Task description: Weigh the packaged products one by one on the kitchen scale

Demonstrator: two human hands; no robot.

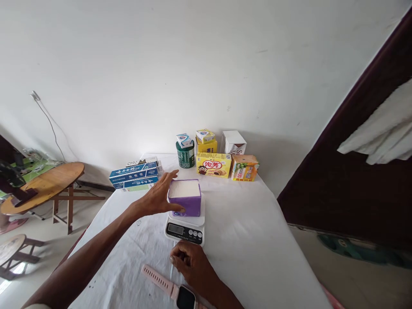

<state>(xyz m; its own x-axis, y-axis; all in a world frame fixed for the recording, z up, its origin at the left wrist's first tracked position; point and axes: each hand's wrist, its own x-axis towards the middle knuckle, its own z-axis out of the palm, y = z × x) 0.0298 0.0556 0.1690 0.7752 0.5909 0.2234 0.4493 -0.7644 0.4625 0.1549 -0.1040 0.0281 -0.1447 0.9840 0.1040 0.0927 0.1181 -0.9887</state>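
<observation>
A purple pack [189,207] with a white top is sitting on a small white scale [184,233], which is resting in the middle of the cloth-covered table [254,240]. The left hand [156,198] is reaching in from the table's left edge and spreading open around the pack's left side, its thumb crossing the near face; whether it is pressing on the pack, I cannot tell. The right hand [193,262] is curling loosely closed just in front of the scale, and a pink-strapped watch [186,297] is lying beside its wrist.

Blue boxes [133,172] are lying by the table's far left corner. Along the far edge, a green canister [186,158] is carrying a small box [184,140], while a yellow carton [207,168], a white box [234,140] and an orange carton [246,167] are standing toward the far right corner.
</observation>
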